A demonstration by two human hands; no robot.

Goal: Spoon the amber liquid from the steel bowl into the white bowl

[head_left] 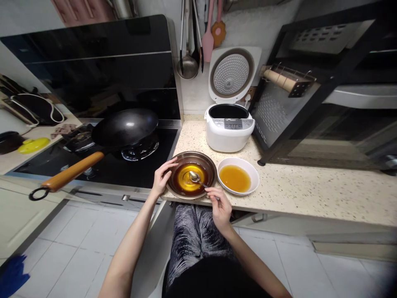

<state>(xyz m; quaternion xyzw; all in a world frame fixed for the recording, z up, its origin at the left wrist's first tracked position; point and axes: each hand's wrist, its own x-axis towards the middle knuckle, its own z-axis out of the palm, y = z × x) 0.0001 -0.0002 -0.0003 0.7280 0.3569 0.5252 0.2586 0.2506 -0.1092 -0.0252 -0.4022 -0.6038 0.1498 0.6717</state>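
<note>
A wide metal bowl (213,163) with amber liquid inside stands at the counter's front edge. My left hand (161,176) grips its left rim, fingers over the edge. Between the fingers of my right hand (219,205) is the handle of a metal spoon (194,176). The spoon's head is over the liquid in the bowl; whether it dips in, I cannot tell. Just right of the metal bowl is a white bowl (254,176) with orange-amber liquid in it.
Behind the bowls a white rice cooker (230,138) has its lid up. On the stove at left sits a black wok (124,128), its wooden handle (74,169) jutting toward me. A black rack (297,128) stands at right. Utensils (187,66) hang on the wall.
</note>
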